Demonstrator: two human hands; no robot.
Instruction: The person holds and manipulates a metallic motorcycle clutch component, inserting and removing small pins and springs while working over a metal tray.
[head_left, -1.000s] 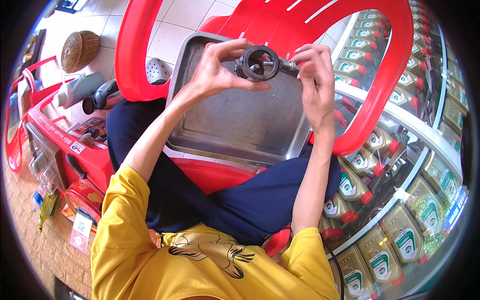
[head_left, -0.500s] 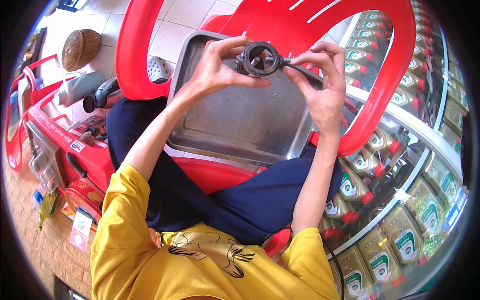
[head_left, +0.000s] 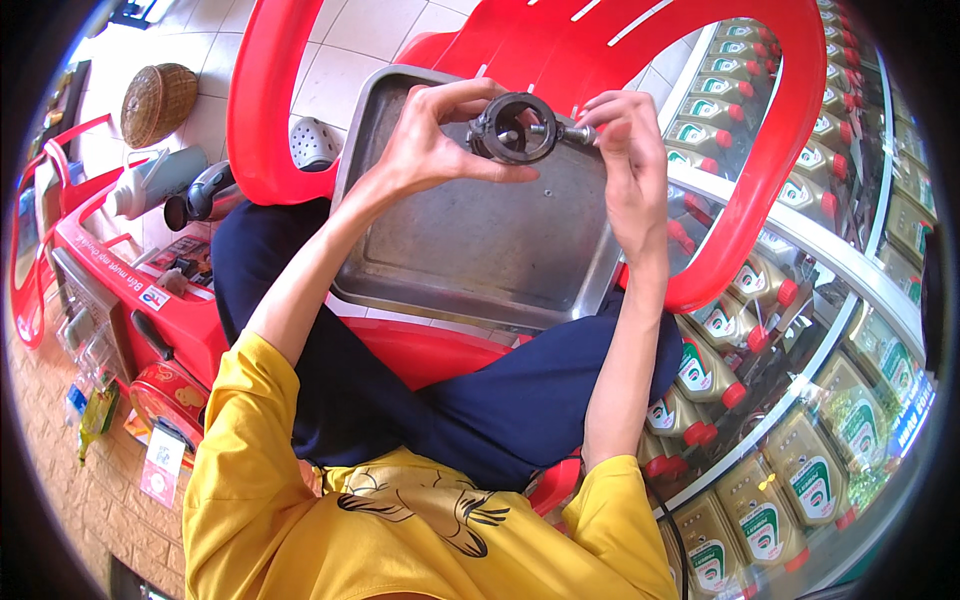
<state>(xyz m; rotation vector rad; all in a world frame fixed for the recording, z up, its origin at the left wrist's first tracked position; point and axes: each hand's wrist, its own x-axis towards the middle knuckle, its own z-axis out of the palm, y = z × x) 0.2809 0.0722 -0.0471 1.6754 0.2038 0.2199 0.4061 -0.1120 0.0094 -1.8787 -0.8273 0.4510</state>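
My left hand (head_left: 440,140) grips a black ring-shaped clamp (head_left: 515,128) from its left side, thumb below and fingers above. The ring's round opening faces up toward me. From its right side sticks a metal bolt (head_left: 572,133). My right hand (head_left: 632,150) is at the bolt's outer end, with thumb and fingertips closed about it; the exact contact is partly hidden. Both hands are above a worn grey metal tray (head_left: 470,245), which lies in front of my crossed legs.
A red plastic chair (head_left: 715,255) surrounds the tray's far side. Shelves of gold bottles with red caps (head_left: 700,365) stand at right behind a white frame. At left are a red table (head_left: 185,325), a grey jug (head_left: 150,185), a wicker basket (head_left: 160,103) and a light clog (head_left: 312,143).
My right hand has shifted outward and rolled, its fingertips now at the bolt's outer end, so more of the bolt shows. My left hand keeps its hold on the clamp, nearly still.
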